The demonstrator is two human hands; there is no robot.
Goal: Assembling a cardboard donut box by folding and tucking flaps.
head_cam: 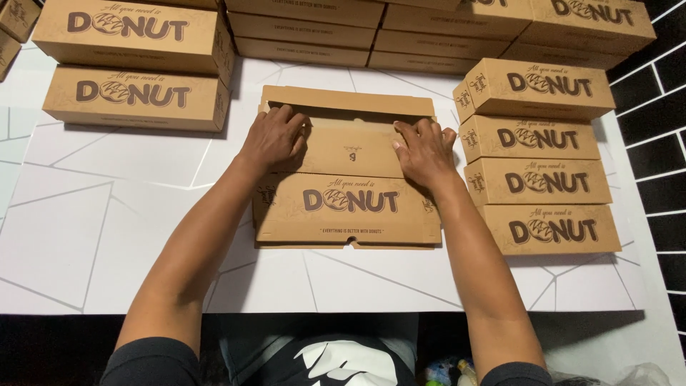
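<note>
Item: flat brown cardboard box [348, 179], partly folded, lay at the middle of the white table [93, 236], its printed front panel facing the person and its far flap raised along the back edge.

Left hand [274, 137]: pressed palm-down on the box's inner left panel, fingers spread and bent over the fold near the left corner; it clasped nothing, only bore down on the card.

Right hand [425, 151]: likewise flat on the box's inner right panel, fingers splayed toward the far flap, pushing on the card rather than gripping it.

To the right of the box, just beside it: a stack of four finished boxes [543, 157] of the same brown card, stepped toward the person.

To the left of the box, apart from it: a stack of two finished boxes [136, 68].

Beyond the box, along the far table edge: a row of further stacked boxes [429, 32].

Right of the four-box stack: a black tiled wall [661, 121].
</note>
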